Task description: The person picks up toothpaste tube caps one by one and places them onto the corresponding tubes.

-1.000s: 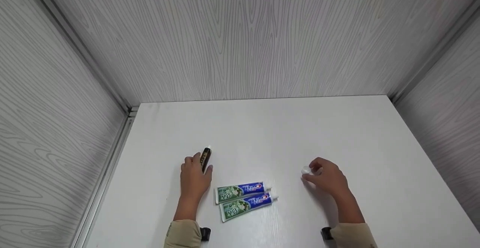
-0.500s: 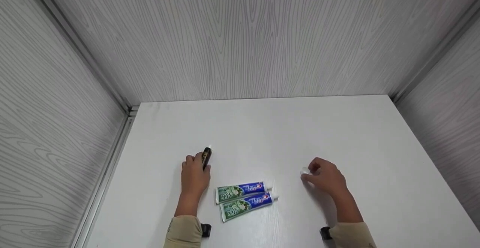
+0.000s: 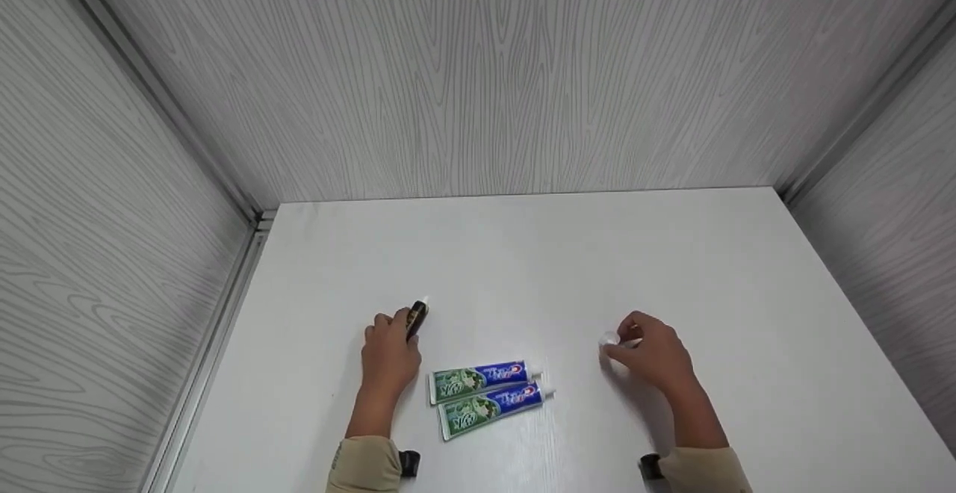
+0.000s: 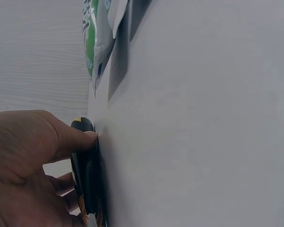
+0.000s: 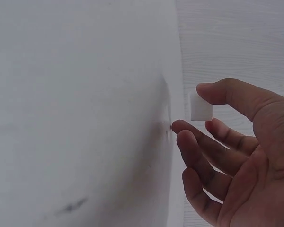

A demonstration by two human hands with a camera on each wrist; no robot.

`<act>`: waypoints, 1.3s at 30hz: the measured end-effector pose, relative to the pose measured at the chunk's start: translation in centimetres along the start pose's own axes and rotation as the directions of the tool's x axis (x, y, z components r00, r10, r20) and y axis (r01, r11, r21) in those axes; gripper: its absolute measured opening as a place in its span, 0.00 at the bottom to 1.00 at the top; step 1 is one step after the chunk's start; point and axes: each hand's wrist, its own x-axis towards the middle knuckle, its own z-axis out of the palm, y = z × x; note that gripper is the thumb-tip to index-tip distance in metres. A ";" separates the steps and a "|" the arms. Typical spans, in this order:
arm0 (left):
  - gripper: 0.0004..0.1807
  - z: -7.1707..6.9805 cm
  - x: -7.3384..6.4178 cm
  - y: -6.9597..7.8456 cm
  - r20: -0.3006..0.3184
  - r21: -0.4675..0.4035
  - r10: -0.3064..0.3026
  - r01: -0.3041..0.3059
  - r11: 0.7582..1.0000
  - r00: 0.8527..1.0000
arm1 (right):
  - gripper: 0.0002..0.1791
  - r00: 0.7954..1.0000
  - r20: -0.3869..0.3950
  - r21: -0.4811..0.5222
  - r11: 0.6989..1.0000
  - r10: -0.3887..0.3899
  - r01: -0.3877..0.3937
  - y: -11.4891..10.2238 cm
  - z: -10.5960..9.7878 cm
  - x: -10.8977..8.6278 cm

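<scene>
My left hand (image 3: 390, 357) pinches a slim black tube (image 3: 416, 319) with gold lettering and a white tip, on the left half of the white table. In the left wrist view, the thumb presses one side of the black tube (image 4: 85, 163), with other fingers behind it. My right hand (image 3: 654, 353) holds a small white cap (image 3: 609, 339) between thumb and fingers at the right. The right wrist view shows the white cap (image 5: 201, 108) below the thumb tip, the remaining fingers loosely bent. Between the hands lie two green-and-blue toothpaste tubes (image 3: 478, 381), side by side, nozzles pointing right.
The white table (image 3: 523, 254) meets a wood-grain back panel (image 3: 478, 75) at its far edge. Similar panels stand on the left (image 3: 89, 254) and right (image 3: 896, 179). A black band (image 3: 409, 464) is at the left wrist.
The black tube has turned clockwise in my left hand, its white tip shifting right and slightly nearer. My right hand and the toothpaste tubes stay nearly the same.
</scene>
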 end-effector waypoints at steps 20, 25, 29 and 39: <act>0.26 -0.8 -1.7 0.6 0.040 -0.090 0.088 -0.084 0.992 0.995 | 0.16 0.997 -0.043 -0.023 0.998 -0.062 0.061 -0.6 -0.1 -0.9; 0.27 -0.8 -2.3 1.1 0.056 -0.117 0.113 -0.106 0.988 0.992 | 0.16 0.996 -0.041 -0.017 0.997 -0.080 0.079 -1.0 -0.1 -1.3; 0.28 -0.8 -2.8 1.8 0.069 -0.119 0.123 -0.115 0.986 0.990 | 0.17 0.996 -0.031 0.002 0.996 -0.085 0.085 -1.2 0.1 -1.5; 0.29 -0.9 -4.0 3.4 0.052 -0.095 0.237 -0.231 0.968 0.970 | 0.16 0.995 -0.009 0.039 0.994 -0.100 0.101 -1.4 0.7 -1.9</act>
